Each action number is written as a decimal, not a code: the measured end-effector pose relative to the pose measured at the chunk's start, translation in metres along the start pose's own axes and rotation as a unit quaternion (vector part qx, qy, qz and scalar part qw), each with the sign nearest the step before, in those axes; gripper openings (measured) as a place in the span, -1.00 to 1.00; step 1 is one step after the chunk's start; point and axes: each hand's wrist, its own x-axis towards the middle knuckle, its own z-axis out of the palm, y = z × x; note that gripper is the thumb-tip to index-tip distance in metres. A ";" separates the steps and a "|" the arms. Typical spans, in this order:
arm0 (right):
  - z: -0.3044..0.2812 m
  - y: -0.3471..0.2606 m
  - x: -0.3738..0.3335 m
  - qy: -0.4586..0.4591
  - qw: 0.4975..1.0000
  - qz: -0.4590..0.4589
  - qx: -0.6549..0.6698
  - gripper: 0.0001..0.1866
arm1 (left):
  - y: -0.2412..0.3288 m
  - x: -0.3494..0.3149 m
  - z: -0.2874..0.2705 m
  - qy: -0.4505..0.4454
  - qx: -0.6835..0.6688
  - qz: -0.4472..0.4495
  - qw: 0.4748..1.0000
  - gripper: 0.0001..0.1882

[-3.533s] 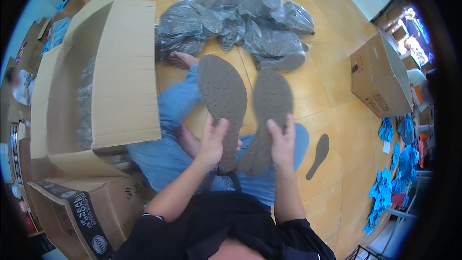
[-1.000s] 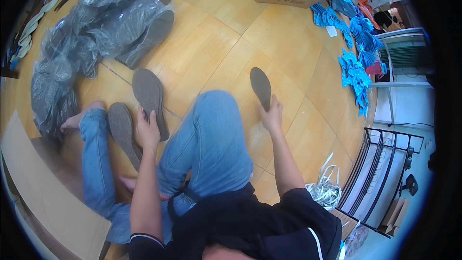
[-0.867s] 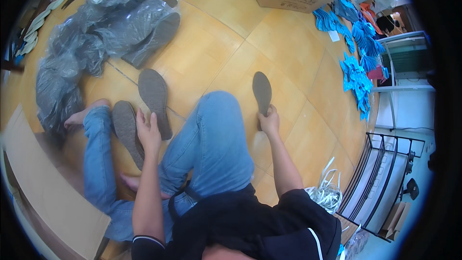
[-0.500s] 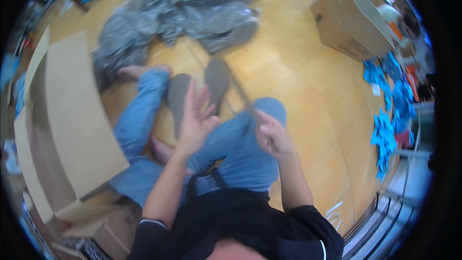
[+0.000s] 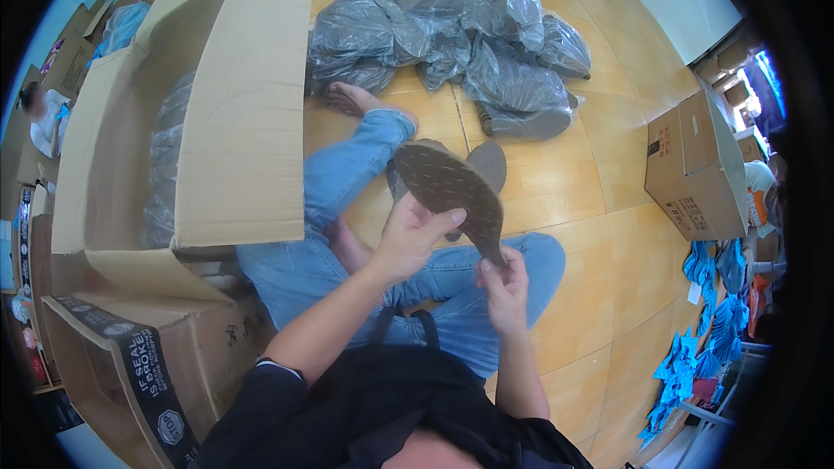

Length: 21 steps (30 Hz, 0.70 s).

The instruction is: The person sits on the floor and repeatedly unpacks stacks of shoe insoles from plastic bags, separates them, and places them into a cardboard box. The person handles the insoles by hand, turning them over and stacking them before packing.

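A thin brown shoe sole with small pale flecks is tilted up in front of me, over my bent legs. My left hand grips its left edge near the middle, thumb on top and fingers underneath. The narrow end is pinched between the thumb and fingers of my right hand. Beyond the held piece, another grey-brown sole lies on the floor, with part of one more showing at its left; the held sole partly covers both.
Clear plastic bags of dark soles lie ahead on the wooden floor. A large open carton stands close on my left, a taped box nearer. Another carton and blue pieces are at right. A person is far left.
My left hand, spread and empty before, has closed on the sole. The sole, earlier held edge-on by my right hand alone, now shows its broad face. The view has shifted left.
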 end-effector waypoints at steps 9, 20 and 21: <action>0.014 -0.009 0.000 0.026 0.991 -0.108 -0.073 -0.50 | 0.020 -0.011 -0.003 -0.001 -0.124 -0.058 0.991 -0.73; 0.023 0.006 0.005 0.000 0.990 0.011 -0.139 -0.33 | 0.273 -0.134 -0.024 -0.436 -0.315 0.444 0.717 -0.87; 0.023 0.007 0.006 0.005 0.986 0.017 -0.166 -0.34 | 0.265 -0.132 -0.025 -0.452 -0.330 0.437 0.704 -0.86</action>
